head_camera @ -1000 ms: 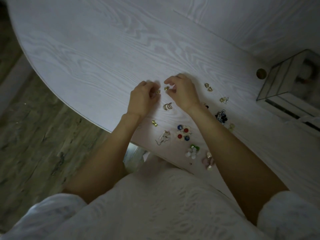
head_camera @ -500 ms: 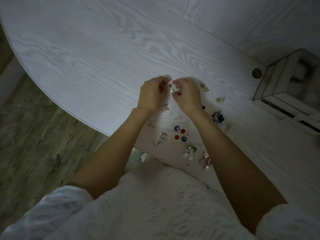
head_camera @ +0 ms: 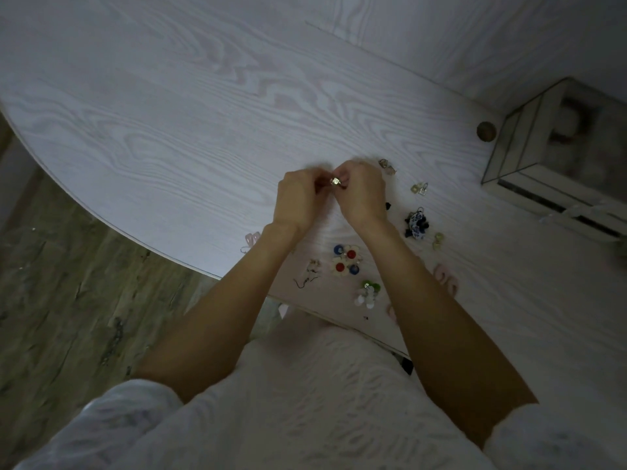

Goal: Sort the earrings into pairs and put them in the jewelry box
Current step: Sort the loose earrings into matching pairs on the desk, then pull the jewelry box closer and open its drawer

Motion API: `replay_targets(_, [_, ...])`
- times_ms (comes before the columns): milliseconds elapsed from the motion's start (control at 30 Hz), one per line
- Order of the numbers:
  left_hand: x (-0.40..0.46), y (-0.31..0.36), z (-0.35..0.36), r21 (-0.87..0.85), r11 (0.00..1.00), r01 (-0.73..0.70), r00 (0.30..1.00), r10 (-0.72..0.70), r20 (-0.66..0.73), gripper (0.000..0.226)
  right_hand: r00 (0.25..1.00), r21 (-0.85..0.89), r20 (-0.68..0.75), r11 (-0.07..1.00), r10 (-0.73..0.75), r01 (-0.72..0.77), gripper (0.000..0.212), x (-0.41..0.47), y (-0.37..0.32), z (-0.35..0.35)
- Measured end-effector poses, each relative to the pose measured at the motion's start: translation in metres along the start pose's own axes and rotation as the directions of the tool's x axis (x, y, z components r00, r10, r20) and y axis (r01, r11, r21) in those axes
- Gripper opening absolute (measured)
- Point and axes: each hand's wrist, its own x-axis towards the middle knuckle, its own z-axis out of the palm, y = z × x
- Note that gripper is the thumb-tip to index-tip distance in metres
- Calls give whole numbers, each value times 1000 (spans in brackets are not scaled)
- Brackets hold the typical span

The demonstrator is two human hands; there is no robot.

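- At the bench (head_camera: 169,137) centre, left hand (head_camera: 298,201) had closed in on the right since a second back; fingers curled, tips pinching at the small gold earring (head_camera: 336,181) held between both hands.
- Gap between hands was wide a second ago, narrower half a second ago, then gone; hands touched at the fingertips.
- Right hand (head_camera: 363,195) also curled and pinching the same gold piece; can't tell if one earring or two were pressed together there.
- Judged: a pair was being matched or joined above the bench, not yet carried to the box.
- Gold hoops seen near the left wrist earlier were hidden under the hands.
- Below the hands, loose earrings unmoved: hook earring (head_camera: 307,274), red-and-blue flower pair (head_camera: 346,260), green-white cluster (head_camera: 368,293).
- Right of the hands, small gold pair (head_camera: 387,166), clear pair (head_camera: 420,188), blue-white pair (head_camera: 416,223), all on the bench.
- Far right, jewelry box (head_camera: 529,137) well apart from the hands; contents too dim to tell.
- Most of the sorting seemed left.
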Motion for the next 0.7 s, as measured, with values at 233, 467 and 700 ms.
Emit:
replay_targets(233, [2,10,11,5,999,-41,997,40,72,20,995,108,-30,990,90,-87,15,-7,14,-11])
replay_targets(467, [2,5,2,155,984,-83,993,69,97,27,998,90,10,994,62,-63,30,-20,13,-30])
replay_targets(700, [-35,35,-11,102,949,-297,945,308,-114,21,984,6,-140,994,-109,111,24,-78,33,-86])
